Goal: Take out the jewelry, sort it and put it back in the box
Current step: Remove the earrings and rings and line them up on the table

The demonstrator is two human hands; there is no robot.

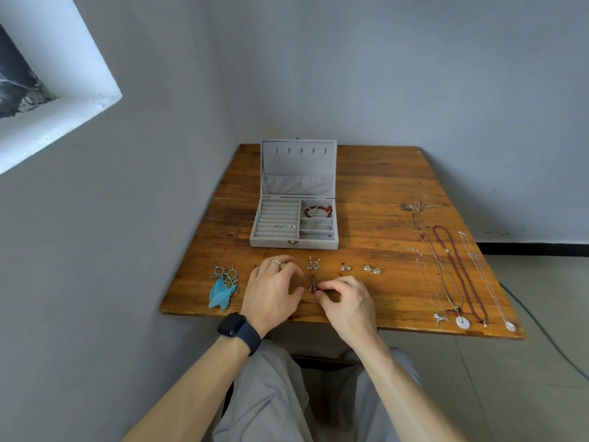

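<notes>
Halfway-ish: earrings (pixel 345 268), necklaces (pixel 459 272) out by the box (pixel 294 241), bracelets (pixel 317 211) inside; right hand (pixel 345 301) pinches one earring (pixel 313 283), left hand (pixel 271 288) unclear.

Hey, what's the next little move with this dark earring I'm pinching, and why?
Probably lay the dark earring flat in the row, beside the pearl drop pair. Your right hand pinches it at the table, and the other earrings lie in pairs along that line in front of the box.
</notes>
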